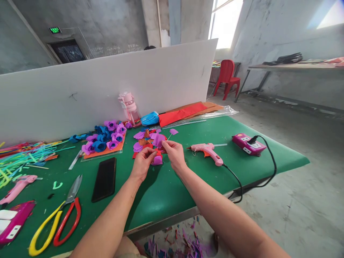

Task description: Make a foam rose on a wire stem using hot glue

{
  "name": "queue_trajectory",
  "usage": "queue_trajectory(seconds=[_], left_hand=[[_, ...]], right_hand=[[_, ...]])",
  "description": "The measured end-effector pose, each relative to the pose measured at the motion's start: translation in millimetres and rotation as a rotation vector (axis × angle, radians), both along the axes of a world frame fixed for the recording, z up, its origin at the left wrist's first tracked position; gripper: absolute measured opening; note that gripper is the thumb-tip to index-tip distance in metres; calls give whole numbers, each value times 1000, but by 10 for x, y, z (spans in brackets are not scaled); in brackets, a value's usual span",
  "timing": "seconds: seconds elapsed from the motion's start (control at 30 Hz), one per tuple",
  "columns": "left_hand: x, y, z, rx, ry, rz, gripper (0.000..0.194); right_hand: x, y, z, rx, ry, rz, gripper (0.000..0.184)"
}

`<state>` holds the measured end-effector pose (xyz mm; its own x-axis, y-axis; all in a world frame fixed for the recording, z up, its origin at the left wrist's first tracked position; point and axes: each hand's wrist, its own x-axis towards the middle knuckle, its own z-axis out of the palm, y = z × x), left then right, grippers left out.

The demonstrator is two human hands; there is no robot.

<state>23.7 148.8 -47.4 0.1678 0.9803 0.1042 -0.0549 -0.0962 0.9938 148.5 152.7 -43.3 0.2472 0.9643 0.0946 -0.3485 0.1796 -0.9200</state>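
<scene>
My right hand point(173, 153) is closed in a pinch on a purple paper petal point(158, 140). Close beside it, my left hand point(143, 161) also pinches, but whatever is between its fingertips is too small to make out. Both hands are above the green table point(150, 208). Loose purple petals point(137, 147) lie just beyond them, mixed with red and brown pieces. Behind my right fingers, another purple petal point(174, 132) shows near a thin pale stick. A pink glue gun point(206, 149) rests to the right of my right hand.
Finished purple and blue paper flowers point(103, 138) sit left of the petals. A black phone point(104, 179) and scissors point(64, 211) lie nearer. Colourful strips point(32, 161) fill the far left. A pink bottle point(129, 107) stands against a white board point(113, 79). A corded power strip point(248, 144) is at right.
</scene>
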Motion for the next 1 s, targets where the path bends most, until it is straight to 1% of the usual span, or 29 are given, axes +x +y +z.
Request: queue_trajectory(seconds=[0.2,0.43,1.0], left_hand=[[1,6,-2,-3,-11,1,22],[4,-2,15,-4,29,8,24],[8,-5,10,-40,-18,-25,23]], right_hand=[[1,-8,18,-12,16,-6,22],[3,-18,28,-3,21,3,21],[-8,-26,43,-14,61,20,20]])
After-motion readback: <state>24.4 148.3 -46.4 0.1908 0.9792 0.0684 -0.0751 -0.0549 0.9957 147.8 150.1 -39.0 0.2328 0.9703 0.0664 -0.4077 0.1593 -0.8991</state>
